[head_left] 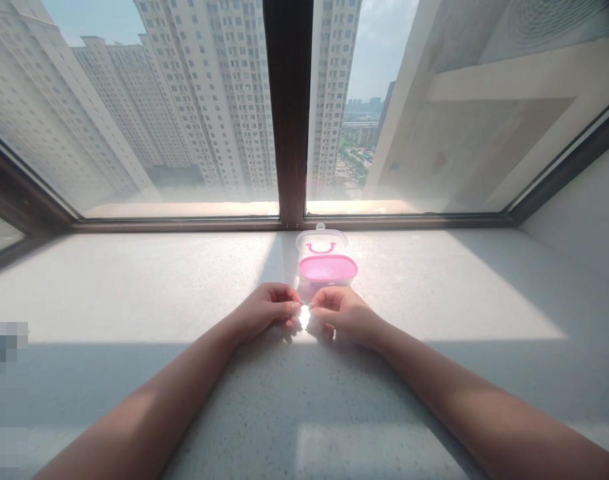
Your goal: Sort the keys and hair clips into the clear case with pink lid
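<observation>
My left hand [277, 309] and my right hand [337, 310] face each other just above the sill, a small gap apart. Each has thumb and forefinger pinched together. Strong glare fills the gap between the fingertips, and whatever small thing they grip there is washed out. Right behind my hands stands an oval plastic box [328, 269] with a pink rim. Its clear lid [322, 241], which has a pink handle, is tipped back toward the window. My fingers partly hide the front of the box.
The speckled pale sill [134, 287] carries bands of sunlight and shadow. A dark window frame [293, 120] rises behind the box, with tall buildings outside. A white wall [584, 200] borders the right side. At the left edge lies a blurred-out patch [1, 347].
</observation>
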Demonstrator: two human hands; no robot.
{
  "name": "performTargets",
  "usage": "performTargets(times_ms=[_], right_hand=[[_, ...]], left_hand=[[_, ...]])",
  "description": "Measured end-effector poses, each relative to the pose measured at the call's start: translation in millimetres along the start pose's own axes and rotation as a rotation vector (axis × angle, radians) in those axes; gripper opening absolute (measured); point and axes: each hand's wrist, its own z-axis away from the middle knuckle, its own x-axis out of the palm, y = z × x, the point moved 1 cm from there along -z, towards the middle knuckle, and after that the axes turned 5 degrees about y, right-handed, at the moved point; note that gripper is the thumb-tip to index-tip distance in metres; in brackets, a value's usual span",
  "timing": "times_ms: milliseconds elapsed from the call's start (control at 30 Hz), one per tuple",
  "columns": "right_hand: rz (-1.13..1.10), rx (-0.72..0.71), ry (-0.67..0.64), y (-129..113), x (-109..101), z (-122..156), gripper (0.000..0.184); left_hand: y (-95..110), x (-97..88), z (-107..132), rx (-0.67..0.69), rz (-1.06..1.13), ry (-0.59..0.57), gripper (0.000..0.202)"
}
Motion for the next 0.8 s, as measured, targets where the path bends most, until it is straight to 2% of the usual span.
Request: performTargets(times_ms=[467, 800], right_hand=[[-0.057, 0.004, -0.004, -1.6, 1.6, -0.5, 0.026], [-0.056, 0.020, 0.003, -2.6, 0.1, 0.1, 0.024]], left_hand=[[0.6, -1.3, -2.4, 0.027, 0.014, -0.012, 0.023], [-0.2, -3.8, -3.5, 0.009, 0.029, -0.038, 0.024]])
